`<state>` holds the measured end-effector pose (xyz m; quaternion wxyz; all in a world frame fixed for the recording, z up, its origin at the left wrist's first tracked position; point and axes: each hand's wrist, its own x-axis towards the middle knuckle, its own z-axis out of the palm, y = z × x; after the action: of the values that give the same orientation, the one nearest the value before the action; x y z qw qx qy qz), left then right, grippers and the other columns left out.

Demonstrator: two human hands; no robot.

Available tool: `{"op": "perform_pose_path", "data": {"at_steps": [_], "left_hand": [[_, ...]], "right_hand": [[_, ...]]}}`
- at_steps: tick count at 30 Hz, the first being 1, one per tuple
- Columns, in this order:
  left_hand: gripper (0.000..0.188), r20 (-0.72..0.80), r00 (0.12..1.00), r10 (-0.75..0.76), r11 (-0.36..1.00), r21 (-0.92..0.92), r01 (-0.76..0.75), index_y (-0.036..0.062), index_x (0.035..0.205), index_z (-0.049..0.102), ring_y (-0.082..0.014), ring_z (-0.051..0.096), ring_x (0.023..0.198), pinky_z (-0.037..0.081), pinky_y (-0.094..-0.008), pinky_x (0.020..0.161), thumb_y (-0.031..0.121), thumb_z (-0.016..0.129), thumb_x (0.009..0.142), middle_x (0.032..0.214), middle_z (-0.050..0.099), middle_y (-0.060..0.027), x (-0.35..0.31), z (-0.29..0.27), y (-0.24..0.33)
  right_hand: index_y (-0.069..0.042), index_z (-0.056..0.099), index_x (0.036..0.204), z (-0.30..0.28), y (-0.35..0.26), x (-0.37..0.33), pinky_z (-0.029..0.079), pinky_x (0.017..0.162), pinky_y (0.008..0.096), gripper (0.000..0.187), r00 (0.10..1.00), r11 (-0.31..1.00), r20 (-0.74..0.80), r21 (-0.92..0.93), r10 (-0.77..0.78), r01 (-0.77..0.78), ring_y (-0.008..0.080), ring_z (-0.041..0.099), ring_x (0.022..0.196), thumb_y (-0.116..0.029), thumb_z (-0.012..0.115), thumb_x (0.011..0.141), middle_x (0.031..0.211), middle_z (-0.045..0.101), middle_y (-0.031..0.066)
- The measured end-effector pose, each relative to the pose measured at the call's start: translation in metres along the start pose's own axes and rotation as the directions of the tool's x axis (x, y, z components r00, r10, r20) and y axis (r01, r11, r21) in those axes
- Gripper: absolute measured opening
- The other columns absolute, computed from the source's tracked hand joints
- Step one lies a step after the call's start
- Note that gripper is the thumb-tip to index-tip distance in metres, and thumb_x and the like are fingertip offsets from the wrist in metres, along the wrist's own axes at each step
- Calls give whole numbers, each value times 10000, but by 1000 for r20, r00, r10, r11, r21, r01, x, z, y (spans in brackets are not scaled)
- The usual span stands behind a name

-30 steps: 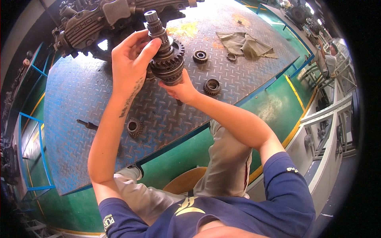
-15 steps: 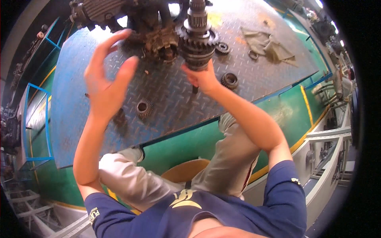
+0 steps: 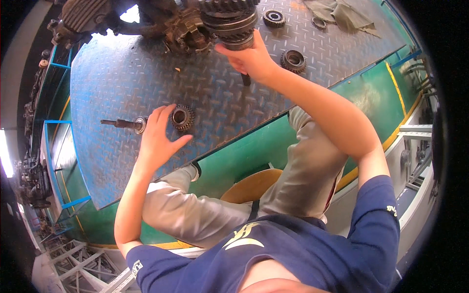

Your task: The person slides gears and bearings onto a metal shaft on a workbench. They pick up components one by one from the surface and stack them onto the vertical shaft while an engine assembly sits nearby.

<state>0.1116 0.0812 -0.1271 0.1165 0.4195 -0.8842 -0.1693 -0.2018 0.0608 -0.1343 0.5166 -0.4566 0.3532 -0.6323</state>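
My right hand [image 3: 251, 59] grips the lower end of a gear shaft [image 3: 228, 22] that carries several stacked toothed gears; its top runs out of the picture. My left hand [image 3: 160, 136] is low over the metal plate, fingers apart and holding nothing. Just beside its fingertips stands a small gear [image 3: 182, 118] with a round bore; whether they touch I cannot tell. On the other side of that hand lies a thin shaft with a ring-shaped end [image 3: 122, 124], partly hidden behind the fingers.
The diamond-pattern steel tabletop [image 3: 215, 112] bears a greasy gearbox casing [image 3: 141, 22] at the far left. Two more gears, a flat one [image 3: 274, 18] and a thicker one [image 3: 293, 61], lie right of the shaft. A grey-green rag [image 3: 342, 14] is at the far right, near a ring [image 3: 319, 23].
My left hand has come down from the raised position to beside the small gear. The view has shifted, and the gear shaft in my right hand sits higher in the picture.
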Motion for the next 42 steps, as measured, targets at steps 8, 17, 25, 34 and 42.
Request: {"op": "perform_pose_path", "data": {"at_steps": [8, 17, 25, 34, 42], "left_hand": [[625, 34, 999, 29, 976, 217, -36, -28, 1295, 542, -430, 555, 1129, 476, -482, 958, 334, 779, 844, 1189, 573, -224, 25, 29, -2], [551, 18, 1000, -6, 997, 83, 5, -7, 1227, 589, -405, 600, 1060, 503, -447, 922, 207, 793, 761, 1129, 588, -189, 26, 27, 6], [534, -111, 985, 132, 991, 30, -130, 15, 1217, 606, -319, 632, 1032, 508, -399, 909, 125, 801, 732, 1132, 610, -152, 26, 25, -2], [488, -234, 915, -329, 305, -943, -132, -14, 1401, 563, -172, 599, 1003, 461, -291, 746, 151, 632, 947, 1261, 637, -98, 39, -8, -32], [529, -292, 927, -236, 202, -948, -247, 64, 1436, 526, -240, 597, 1221, 468, -352, 1003, 382, 546, 1014, 1493, 560, -104, 71, -112, 51]], "right_hand": [[5, 694, 1101, 8, 2, -2, 547, 821, 362, 367, 997, 976, -81, -220, -19, 1, 157, 655, 839, -135, 851, 800, 985, 749, 96], [37, 695, 983, 7, 12, 8, 527, 796, 365, 257, 988, 979, 42, -138, -146, 150, 137, 614, 808, -121, 782, 801, 832, 723, 106], [32, 704, 1002, 3, 8, 7, 511, 830, 354, 274, 993, 990, -28, -81, -118, 115, 134, 599, 836, -118, 797, 793, 876, 731, 101], [31, 706, 1033, 2, -2, 5, 504, 864, 349, 289, 1000, 996, -26, -92, -14, 11, 134, 596, 866, -131, 797, 812, 918, 738, 96], [-1, 675, 1000, 8, -5, 5, 480, 749, 326, 285, 1000, 992, 11, -120, -29, 30, 109, 542, 777, -173, 822, 826, 839, 666, 40]]}}
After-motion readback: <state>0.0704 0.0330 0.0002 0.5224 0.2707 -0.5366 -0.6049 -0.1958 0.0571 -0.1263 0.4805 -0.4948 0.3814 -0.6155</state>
